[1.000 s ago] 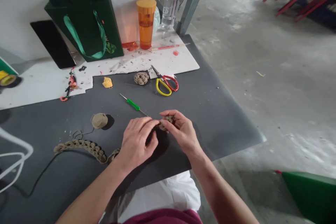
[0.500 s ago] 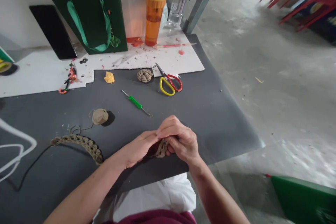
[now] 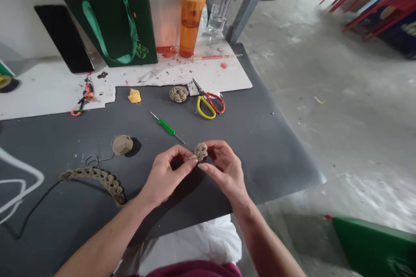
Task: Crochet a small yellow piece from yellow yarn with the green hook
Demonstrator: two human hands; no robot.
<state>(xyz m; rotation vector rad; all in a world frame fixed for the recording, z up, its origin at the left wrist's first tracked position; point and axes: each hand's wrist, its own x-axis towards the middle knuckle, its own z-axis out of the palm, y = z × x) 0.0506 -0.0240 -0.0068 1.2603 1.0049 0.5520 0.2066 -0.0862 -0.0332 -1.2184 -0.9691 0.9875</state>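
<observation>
Yarn roll below frame centre sits pinched in the left hand, likely against unrolling, the right hand half spread alongside.

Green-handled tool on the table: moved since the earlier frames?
No. Against the edge of the white board, the green-handled tool keeps its place and angle.

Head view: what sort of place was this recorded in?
Probably an informal craft workspace, though home or workshop I can't tell: the left hand holds a curled crocheted piece, and a ball of yarn and scissors lie nearby.
</observation>
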